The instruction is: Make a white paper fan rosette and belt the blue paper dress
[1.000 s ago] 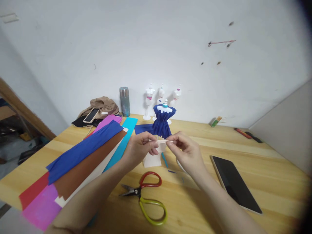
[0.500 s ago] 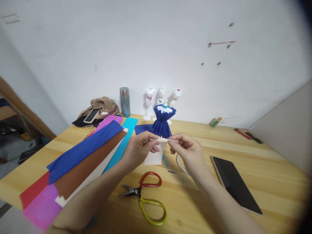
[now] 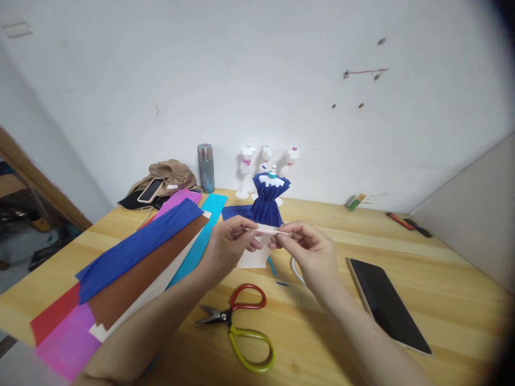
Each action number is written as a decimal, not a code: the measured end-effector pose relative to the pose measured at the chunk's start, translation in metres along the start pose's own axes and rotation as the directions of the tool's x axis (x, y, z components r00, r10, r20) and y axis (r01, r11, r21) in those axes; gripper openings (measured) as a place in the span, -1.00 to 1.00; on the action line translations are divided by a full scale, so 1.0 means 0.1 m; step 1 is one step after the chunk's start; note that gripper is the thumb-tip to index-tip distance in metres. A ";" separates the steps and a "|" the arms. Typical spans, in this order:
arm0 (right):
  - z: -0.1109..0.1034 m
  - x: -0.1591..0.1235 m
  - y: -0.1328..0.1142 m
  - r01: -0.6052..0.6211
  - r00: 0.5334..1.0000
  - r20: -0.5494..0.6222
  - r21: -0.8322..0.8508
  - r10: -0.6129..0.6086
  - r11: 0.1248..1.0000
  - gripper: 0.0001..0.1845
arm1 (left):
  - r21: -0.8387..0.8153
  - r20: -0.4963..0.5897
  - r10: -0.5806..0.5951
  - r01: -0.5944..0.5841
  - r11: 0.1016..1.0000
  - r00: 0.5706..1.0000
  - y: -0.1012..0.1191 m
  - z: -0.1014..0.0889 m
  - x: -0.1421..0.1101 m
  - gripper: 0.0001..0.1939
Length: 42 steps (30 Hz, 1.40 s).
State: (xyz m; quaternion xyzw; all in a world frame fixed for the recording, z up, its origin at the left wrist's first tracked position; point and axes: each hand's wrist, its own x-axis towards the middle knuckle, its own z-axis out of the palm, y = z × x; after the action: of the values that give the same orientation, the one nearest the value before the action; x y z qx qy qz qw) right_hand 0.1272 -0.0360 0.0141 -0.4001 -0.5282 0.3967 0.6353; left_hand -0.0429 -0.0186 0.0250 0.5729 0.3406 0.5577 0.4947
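A white piece of paper or fabric point(image 3: 252, 259) hangs between my two hands, its top edge folded over. My left hand point(image 3: 233, 241) pinches one end of that edge, and my right hand point(image 3: 309, 247) pinches the other end. Just behind stands a small mannequin point(image 3: 272, 179) wearing a gathered dark blue dress point(image 3: 269, 201). Nearer to me, scissors point(image 3: 225, 317) with one red and one yellow handle lie with their blades apart. A white ring-shaped thing, probably a tape roll point(image 3: 296, 270), is partly hidden by my right hand.
Coloured sheets, among them a blue one point(image 3: 137, 249) and a brown one point(image 3: 148, 268), lie at left. A flask point(image 3: 206, 169) and several white mannequins point(image 3: 246, 166) stand by the wall. A large phone point(image 3: 388, 305) lies at right, a glue stick point(image 3: 356, 201) farther back.
The white piece's top edge now shows as a wider folded band between my fingers. My right fingers have shifted slightly inward; the rest stays in place.
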 end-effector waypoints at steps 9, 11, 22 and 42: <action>0.00 -0.02 0.04 0.159 0.983 -0.095 -0.011 -0.160 0.987 -0.93 | -0.072 -0.097 -0.029 0.022 0.997 0.995 0.08 0.02 -0.04 -0.90; -0.01 -0.02 0.04 0.187 0.977 -0.096 -0.036 -0.189 0.982 -0.94 | -0.094 -0.093 -0.047 0.039 0.995 0.994 0.09 0.03 -0.04 -0.90; -0.01 -0.02 -0.06 0.089 0.993 -0.070 -0.028 -0.091 0.996 -0.85 | -0.083 -0.101 -0.038 0.030 0.996 0.994 0.13 0.06 -0.07 -0.94; -0.04 -0.03 -0.13 0.174 0.984 -0.038 -0.004 -0.174 0.985 -0.88 | -0.057 -0.098 -0.040 0.035 0.998 0.994 0.12 0.06 -0.08 -0.86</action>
State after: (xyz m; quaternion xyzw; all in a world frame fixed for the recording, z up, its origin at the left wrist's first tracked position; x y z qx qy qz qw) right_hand 0.1318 -0.0434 0.0248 -0.3604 -0.5490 0.3319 0.6772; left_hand -0.0401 -0.0309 0.0349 0.5242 0.3599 0.5853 0.5032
